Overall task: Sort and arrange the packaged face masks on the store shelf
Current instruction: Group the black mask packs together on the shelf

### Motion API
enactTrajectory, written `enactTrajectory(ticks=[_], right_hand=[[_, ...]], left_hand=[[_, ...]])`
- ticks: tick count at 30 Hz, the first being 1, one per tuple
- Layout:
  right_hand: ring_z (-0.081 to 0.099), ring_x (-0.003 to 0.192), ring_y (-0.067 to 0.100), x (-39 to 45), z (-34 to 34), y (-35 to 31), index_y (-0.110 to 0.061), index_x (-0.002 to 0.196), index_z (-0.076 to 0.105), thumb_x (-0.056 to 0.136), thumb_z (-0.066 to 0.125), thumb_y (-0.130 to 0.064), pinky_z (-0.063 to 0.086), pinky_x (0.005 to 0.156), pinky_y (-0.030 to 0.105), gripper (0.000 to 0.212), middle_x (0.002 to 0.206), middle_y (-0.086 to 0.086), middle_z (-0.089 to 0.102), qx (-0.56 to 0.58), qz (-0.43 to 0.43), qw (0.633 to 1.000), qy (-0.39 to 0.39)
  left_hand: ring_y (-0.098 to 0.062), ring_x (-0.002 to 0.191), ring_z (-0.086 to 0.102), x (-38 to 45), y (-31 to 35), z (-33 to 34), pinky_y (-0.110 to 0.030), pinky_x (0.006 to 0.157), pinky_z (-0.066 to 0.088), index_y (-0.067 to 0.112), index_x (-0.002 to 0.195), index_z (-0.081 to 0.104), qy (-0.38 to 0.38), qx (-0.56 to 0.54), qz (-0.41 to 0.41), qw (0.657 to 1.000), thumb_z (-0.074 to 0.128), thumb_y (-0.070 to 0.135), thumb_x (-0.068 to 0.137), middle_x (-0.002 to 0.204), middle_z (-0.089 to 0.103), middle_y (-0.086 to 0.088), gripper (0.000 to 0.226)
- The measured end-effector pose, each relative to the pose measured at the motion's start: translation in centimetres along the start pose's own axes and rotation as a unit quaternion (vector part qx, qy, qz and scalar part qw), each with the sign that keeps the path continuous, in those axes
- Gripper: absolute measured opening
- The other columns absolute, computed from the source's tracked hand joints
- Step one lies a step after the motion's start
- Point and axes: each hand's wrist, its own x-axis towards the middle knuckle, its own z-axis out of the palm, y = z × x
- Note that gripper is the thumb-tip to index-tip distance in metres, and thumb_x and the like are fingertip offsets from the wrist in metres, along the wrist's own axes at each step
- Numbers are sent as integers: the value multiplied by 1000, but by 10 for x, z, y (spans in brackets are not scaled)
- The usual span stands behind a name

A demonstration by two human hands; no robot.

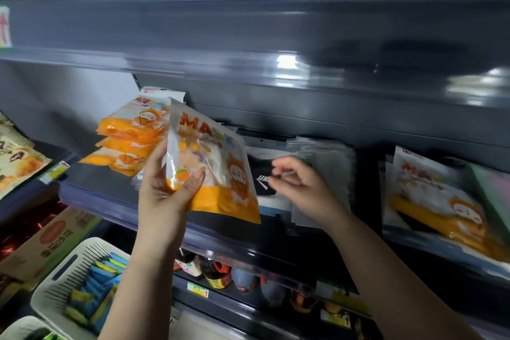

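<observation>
My left hand [165, 182] grips an orange-and-white mask packet [218, 174] by its lower left edge and holds it upright in front of the dark shelf [116, 196]. Behind it, on the shelf's left part, lies a fanned stack of the same orange packets [129, 135]. My right hand [300, 185] hovers over a black mask pack with a white logo [260, 181] and clear-wrapped packs [331, 163]; its fingers are curled, and the blur hides whether they pinch anything. Another orange packet [438, 201] lies at the shelf's right.
The shelf above [248, 63] overhangs closely. Below are bottles [218, 273] on a lower shelf, a white basket [63, 281] with blue and yellow packets, and a cardboard box [52, 240]. Snack bags [16, 163] stand at the far left.
</observation>
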Motion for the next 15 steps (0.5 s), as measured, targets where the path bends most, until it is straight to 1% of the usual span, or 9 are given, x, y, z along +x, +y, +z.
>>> enactTrajectory(ticks=[2, 3, 4, 6, 7, 9, 10, 13, 15], right_hand=[[59, 87, 7, -3, 25, -15, -23, 115, 49, 90, 60, -24, 50, 84, 28, 28, 101, -4, 60, 49, 71, 989, -117], [60, 85, 6, -4, 37, -21, -22, 113, 48, 91, 58, -25, 51, 81, 27, 25, 98, -6, 61, 87, 97, 981, -147], [60, 84, 7, -1, 53, -27, -21, 111, 50, 91, 58, -23, 52, 80, 26, 22, 97, -7, 62, 135, 115, 972, -152], [62, 89, 14, 4, 72, -30, -15, 112, 55, 89, 60, -17, 52, 82, 31, 24, 100, -1, 64, 220, 130, 960, -116], [63, 93, 17, 8, 85, -32, -12, 114, 55, 87, 63, -14, 51, 85, 33, 28, 103, 1, 64, 241, 132, 958, -86], [63, 101, 20, 16, 109, -37, -12, 119, 53, 83, 67, -9, 50, 91, 37, 39, 104, 1, 64, 227, 127, 965, -31], [64, 102, 21, 20, 121, -39, -13, 118, 55, 82, 69, -8, 50, 94, 38, 39, 102, -1, 65, 210, 121, 970, -14], [65, 102, 18, 29, 157, -45, -18, 109, 61, 78, 73, -8, 49, 97, 38, 35, 102, -4, 68, 203, 122, 972, 14], [64, 103, 19, 35, 180, -48, -18, 113, 61, 76, 75, -10, 49, 98, 42, 40, 107, -1, 68, 202, 122, 971, 42]], left_hand=[[-17, 110, 61, 5, 5, -11, -26, 83, 53, 7, 139, 39, -1, -4, -5, 1000, 57, -7, 77, 126, 58, -9, 66], [-16, 109, 61, 7, 7, -18, -25, 84, 53, 9, 138, 40, 2, -8, -8, 1000, 60, -4, 77, 124, 59, -6, 65], [-16, 109, 61, 10, 11, -30, -27, 85, 53, 12, 136, 43, 4, -8, -8, 1000, 65, 1, 77, 122, 60, -4, 64], [-20, 110, 60, 16, 13, -46, -35, 91, 52, 19, 130, 49, 3, 3, -12, 1000, 73, 8, 76, 119, 62, -3, 60], [-22, 110, 59, 20, 15, -57, -40, 95, 51, 22, 127, 52, 3, 14, -16, 1000, 72, 6, 76, 118, 63, -3, 58], [-27, 112, 59, 27, 20, -82, -48, 97, 48, 24, 124, 54, 4, 28, -28, 999, 71, 1, 75, 119, 63, -6, 56], [-29, 113, 60, 31, 22, -93, -48, 96, 49, 24, 123, 54, 9, 33, -33, 999, 72, 2, 74, 121, 63, -9, 56], [-23, 106, 64, 38, 28, -128, -34, 85, 56, 22, 123, 53, 18, 39, -38, 998, 66, 2, 75, 118, 65, -8, 53], [-15, 95, 67, 43, 29, -152, -24, 73, 57, 19, 123, 53, 12, 58, -44, 997, 64, -4, 80, 110, 68, -3, 50]])
